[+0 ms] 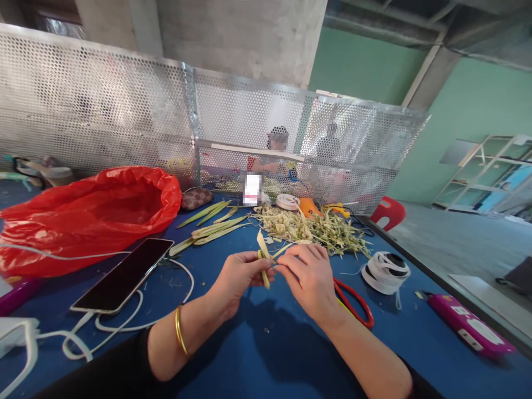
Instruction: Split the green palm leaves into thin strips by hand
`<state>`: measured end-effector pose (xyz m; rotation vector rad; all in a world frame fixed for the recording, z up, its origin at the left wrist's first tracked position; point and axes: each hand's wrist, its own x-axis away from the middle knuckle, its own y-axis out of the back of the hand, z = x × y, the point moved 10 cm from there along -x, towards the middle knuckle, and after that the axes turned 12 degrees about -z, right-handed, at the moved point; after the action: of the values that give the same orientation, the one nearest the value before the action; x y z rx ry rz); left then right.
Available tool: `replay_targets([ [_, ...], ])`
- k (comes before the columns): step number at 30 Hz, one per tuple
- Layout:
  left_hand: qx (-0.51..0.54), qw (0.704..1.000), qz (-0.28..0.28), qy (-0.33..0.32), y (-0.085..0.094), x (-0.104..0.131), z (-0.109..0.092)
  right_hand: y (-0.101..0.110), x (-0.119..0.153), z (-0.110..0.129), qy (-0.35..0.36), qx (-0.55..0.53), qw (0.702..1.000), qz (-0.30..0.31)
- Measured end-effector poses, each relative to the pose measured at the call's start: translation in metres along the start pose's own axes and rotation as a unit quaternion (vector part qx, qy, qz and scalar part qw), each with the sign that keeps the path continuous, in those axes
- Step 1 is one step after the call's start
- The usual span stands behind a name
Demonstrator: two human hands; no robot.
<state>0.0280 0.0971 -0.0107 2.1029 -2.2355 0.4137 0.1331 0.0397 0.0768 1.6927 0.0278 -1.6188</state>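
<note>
My left hand [243,276] pinches a folded green-yellow leaf strip [265,277] in the middle of the view. A pale pointed end of the strip stands up above its fingers. Just to the right, my right hand [306,274] has its thumb and fingertips pressed together beside the strip, on something thin that I cannot make out. Red-handled scissors [361,303] lie partly hidden behind my right wrist. Beyond my hands is a heap of pale, dried-looking plant pieces [316,228]. Long green leaf strips [216,228] lie on the blue table [233,354] to its left.
A red plastic bag [91,213], a phone [122,276] and white cables stand or lie left. White ribbon rolls [385,271] and a purple packet [469,324] are right. People sit behind the perforated metal screen [249,111].
</note>
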Motion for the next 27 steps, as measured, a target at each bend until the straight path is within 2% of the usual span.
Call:
replay_targets([
  [3,-0.002,1.0,0.018,-0.01,-0.002,0.001,-0.003,-0.01,0.001,0.002,0.012,0.01,0.999,0.049],
  [6,-0.017,0.999,0.033,-0.023,-0.005,0.001,-0.005,-0.017,0.003,0.001,0.006,0.007,0.997,0.071],
  [10,-0.054,0.997,0.018,-0.06,-0.002,-0.001,-0.007,-0.023,0.007,0.004,-0.002,-0.019,0.996,0.089],
  [14,-0.12,0.977,-0.013,-0.173,0.0,-0.001,-0.02,-0.027,0.013,0.007,-0.042,-0.068,0.991,0.106],
  [17,-0.081,0.984,-0.023,-0.155,0.001,-0.003,-0.017,-0.029,0.018,-0.001,-0.126,-0.12,0.979,0.105],
  [19,-0.031,0.992,-0.029,-0.116,0.003,-0.005,-0.013,-0.036,0.024,-0.014,-0.228,-0.186,0.949,0.116],
  [21,-0.003,0.995,-0.035,-0.097,0.004,-0.005,-0.013,-0.043,0.031,-0.027,-0.334,-0.265,0.898,0.111],
  [24,-0.003,0.996,-0.034,-0.084,0.004,-0.004,-0.016,-0.046,0.04,-0.047,-0.459,-0.358,0.812,0.045],
  [27,-0.028,0.997,-0.02,-0.064,0.0,0.0,-0.014,-0.042,0.043,-0.062,-0.511,-0.401,0.759,-0.038],
])
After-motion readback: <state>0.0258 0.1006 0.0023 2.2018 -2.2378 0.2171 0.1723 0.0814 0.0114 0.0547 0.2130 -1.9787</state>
